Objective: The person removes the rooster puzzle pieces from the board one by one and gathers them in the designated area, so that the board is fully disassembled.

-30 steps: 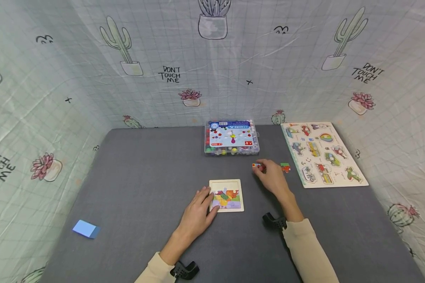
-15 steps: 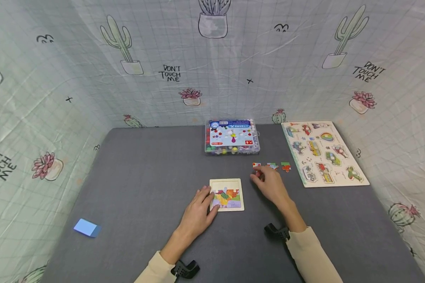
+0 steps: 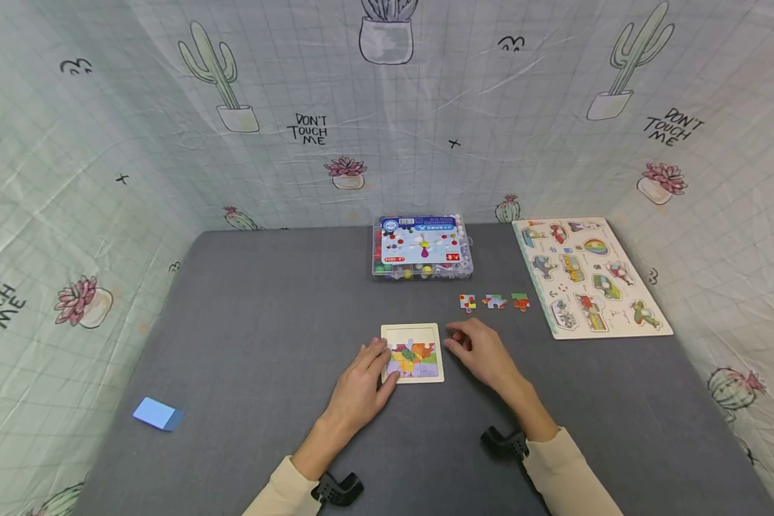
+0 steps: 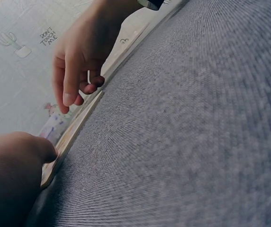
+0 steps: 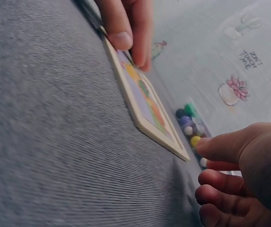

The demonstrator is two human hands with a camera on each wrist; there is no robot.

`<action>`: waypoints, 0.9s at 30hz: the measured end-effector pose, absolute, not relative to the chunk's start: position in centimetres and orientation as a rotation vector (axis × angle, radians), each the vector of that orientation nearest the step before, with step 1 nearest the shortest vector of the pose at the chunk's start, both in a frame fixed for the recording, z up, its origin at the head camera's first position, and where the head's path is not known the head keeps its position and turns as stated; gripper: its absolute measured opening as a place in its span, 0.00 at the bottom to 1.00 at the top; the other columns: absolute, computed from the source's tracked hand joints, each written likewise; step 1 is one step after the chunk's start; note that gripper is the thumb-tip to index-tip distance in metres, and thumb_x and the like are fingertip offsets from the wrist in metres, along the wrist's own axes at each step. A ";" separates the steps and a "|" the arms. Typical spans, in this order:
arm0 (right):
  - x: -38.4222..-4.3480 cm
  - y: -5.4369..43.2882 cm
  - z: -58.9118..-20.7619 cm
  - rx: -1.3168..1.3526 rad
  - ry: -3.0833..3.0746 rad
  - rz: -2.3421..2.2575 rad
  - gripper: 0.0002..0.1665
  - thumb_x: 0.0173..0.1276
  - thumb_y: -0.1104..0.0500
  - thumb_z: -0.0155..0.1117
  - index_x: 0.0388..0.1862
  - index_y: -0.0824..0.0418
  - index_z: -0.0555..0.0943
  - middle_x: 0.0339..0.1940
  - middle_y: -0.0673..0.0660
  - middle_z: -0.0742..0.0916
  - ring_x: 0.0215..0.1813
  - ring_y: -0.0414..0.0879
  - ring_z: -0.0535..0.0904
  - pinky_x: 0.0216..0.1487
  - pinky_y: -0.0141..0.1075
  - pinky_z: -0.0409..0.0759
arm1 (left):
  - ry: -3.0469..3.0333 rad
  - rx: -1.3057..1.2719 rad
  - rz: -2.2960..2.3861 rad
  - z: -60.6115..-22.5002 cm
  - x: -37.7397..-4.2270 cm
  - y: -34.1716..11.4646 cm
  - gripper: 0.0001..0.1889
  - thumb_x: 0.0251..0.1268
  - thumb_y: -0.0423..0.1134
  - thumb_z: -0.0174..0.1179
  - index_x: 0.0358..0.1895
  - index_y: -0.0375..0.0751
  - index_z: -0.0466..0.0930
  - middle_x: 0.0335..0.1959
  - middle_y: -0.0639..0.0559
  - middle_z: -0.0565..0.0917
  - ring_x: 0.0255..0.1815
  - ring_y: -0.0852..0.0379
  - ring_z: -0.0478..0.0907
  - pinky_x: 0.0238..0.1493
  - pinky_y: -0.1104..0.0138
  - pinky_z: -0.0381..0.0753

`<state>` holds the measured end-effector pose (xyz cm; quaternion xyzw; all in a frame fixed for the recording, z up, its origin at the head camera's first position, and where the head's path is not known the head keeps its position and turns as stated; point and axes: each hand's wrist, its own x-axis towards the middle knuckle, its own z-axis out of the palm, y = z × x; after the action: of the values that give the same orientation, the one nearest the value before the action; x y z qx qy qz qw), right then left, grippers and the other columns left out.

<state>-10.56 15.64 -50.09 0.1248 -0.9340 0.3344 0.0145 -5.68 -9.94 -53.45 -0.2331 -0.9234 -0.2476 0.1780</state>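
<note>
A small square jigsaw puzzle in a pale wooden tray [image 3: 419, 333] lies on the table, its lower part filled with colourful pieces and its upper part bare. My left hand [image 3: 357, 383] rests on the tray's left edge, fingers extended and the thumb [image 5: 121, 40] on its face. Just right of the tray, my right hand [image 3: 486, 355] hovers with loosely bent fingers; nothing shows between them in the wrist views. Beyond it, three loose jigsaw pieces lie in a row: a left one [image 3: 467, 302], a middle one [image 3: 494, 302] and a right one [image 3: 520, 302].
A clear plastic box [image 3: 422, 247] of coloured balls stands at the back. A picture board [image 3: 593, 279] with several shaped figures lies at the back right. At the left front sits a blue block [image 3: 158, 414]. Patterned cloth [image 3: 387, 107] surrounds the grey table.
My right hand has drawn back from the loose pieces toward the tray, uncovering the middle and left pieces. The left hand stays in place on the tray.
</note>
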 end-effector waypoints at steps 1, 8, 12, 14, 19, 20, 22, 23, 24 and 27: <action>-10.5 15.5 -50.2 0.404 -2.909 1.045 0.18 0.67 0.56 0.71 0.53 0.62 0.85 0.35 0.52 0.83 0.31 0.38 0.71 0.33 0.31 0.72 | -2.607 -0.666 -0.702 -53.5 -5.7 -9.9 0.21 0.62 0.40 0.70 0.55 0.31 0.83 0.61 0.39 0.82 0.67 0.43 0.78 0.66 0.49 0.76; -10.0 14.6 -50.6 0.539 -2.890 1.011 0.17 0.65 0.54 0.72 0.50 0.59 0.87 0.33 0.49 0.81 0.29 0.37 0.69 0.31 0.30 0.71 | -2.589 -0.720 -0.685 -53.7 -5.8 -10.0 0.20 0.62 0.40 0.70 0.54 0.32 0.84 0.59 0.41 0.83 0.65 0.45 0.79 0.65 0.51 0.78; -9.8 14.3 -50.6 0.575 -2.905 0.951 0.18 0.63 0.52 0.74 0.50 0.56 0.88 0.34 0.47 0.80 0.31 0.36 0.70 0.32 0.31 0.71 | -2.592 -0.735 -0.673 -53.6 -5.8 -10.0 0.19 0.64 0.40 0.69 0.54 0.33 0.85 0.59 0.41 0.84 0.65 0.45 0.80 0.65 0.51 0.78; -9.7 14.2 -50.6 0.580 -2.917 0.935 0.17 0.63 0.52 0.74 0.50 0.55 0.88 0.35 0.47 0.80 0.31 0.37 0.71 0.33 0.32 0.72 | -2.595 -0.743 -0.659 -53.7 -5.8 -10.0 0.18 0.65 0.40 0.68 0.53 0.33 0.85 0.60 0.40 0.83 0.65 0.45 0.80 0.65 0.51 0.78; -9.8 14.0 -50.5 0.593 -2.939 0.929 0.15 0.64 0.52 0.73 0.48 0.54 0.88 0.36 0.48 0.80 0.34 0.38 0.74 0.35 0.33 0.75 | -2.584 -0.759 -0.621 -53.6 -5.8 -9.9 0.16 0.64 0.40 0.68 0.52 0.35 0.86 0.59 0.40 0.83 0.64 0.44 0.80 0.64 0.50 0.79; -9.9 14.0 -50.5 0.596 -2.943 0.938 0.15 0.64 0.52 0.73 0.48 0.55 0.87 0.36 0.48 0.80 0.34 0.38 0.74 0.36 0.34 0.75 | -2.583 -0.759 -0.616 -53.6 -5.8 -9.8 0.17 0.64 0.40 0.68 0.52 0.35 0.86 0.59 0.40 0.83 0.64 0.43 0.80 0.64 0.50 0.79; -10.0 13.9 -50.5 0.600 -2.951 0.954 0.14 0.64 0.53 0.73 0.47 0.55 0.87 0.36 0.48 0.80 0.35 0.39 0.75 0.37 0.35 0.76 | -2.583 -0.757 -0.612 -53.6 -5.8 -9.8 0.16 0.64 0.40 0.68 0.52 0.35 0.86 0.59 0.39 0.83 0.64 0.43 0.80 0.64 0.50 0.79; -10.0 13.9 -50.5 0.604 -2.953 0.959 0.14 0.64 0.53 0.73 0.47 0.56 0.86 0.36 0.48 0.80 0.35 0.39 0.75 0.37 0.35 0.76 | -2.586 -0.754 -0.611 -53.6 -5.8 -9.8 0.16 0.64 0.40 0.68 0.52 0.35 0.86 0.59 0.39 0.83 0.65 0.43 0.79 0.64 0.50 0.78; -10.0 13.9 -50.4 0.602 -2.959 0.968 0.14 0.65 0.53 0.72 0.47 0.56 0.86 0.36 0.49 0.80 0.35 0.39 0.75 0.37 0.35 0.76 | -2.589 -0.753 -0.613 -53.6 -5.8 -9.8 0.16 0.64 0.40 0.68 0.52 0.34 0.86 0.59 0.39 0.83 0.65 0.43 0.79 0.64 0.50 0.78; -10.1 13.8 -50.4 0.591 -2.973 1.001 0.13 0.65 0.54 0.72 0.46 0.56 0.85 0.36 0.49 0.80 0.35 0.39 0.74 0.37 0.35 0.75 | -2.593 -0.754 -0.609 -53.7 -5.8 -9.8 0.16 0.64 0.39 0.68 0.52 0.34 0.86 0.59 0.40 0.83 0.65 0.43 0.79 0.64 0.50 0.78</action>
<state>-10.06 13.83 -50.36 0.1852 -0.9310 0.3134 -0.0254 -5.77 -9.76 -53.67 -0.2675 -0.9204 -0.2162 0.1857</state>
